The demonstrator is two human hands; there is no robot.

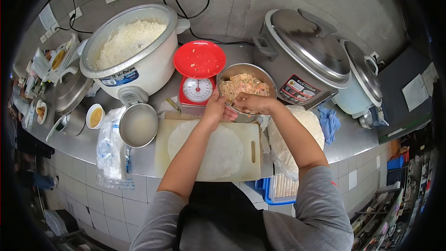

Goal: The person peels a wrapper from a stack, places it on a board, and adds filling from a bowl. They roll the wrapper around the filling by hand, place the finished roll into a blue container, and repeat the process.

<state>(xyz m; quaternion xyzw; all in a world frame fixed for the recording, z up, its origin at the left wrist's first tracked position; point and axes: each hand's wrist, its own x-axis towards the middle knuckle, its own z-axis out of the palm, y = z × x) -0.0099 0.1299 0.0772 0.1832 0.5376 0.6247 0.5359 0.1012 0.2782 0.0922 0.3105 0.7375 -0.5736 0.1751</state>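
Metal bowl (246,65) of soft, sticky filling (244,86) sits behind your board (162,162). Your left hand (216,108) and right hand (253,103) meet at its rim; their grip I cannot tell. Scoop gently with fingertips.

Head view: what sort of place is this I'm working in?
Probably a commercial kitchen's prep station: a stainless counter carries a big open rice cooker full of rice, a lidded rice cooker and a red kitchen scale beside a bowl of minced filling.

Light: bright, even, from overhead; soft shadows
Glare: sheen on steel lid (310,42)
Edges: fisheye bend; black corners
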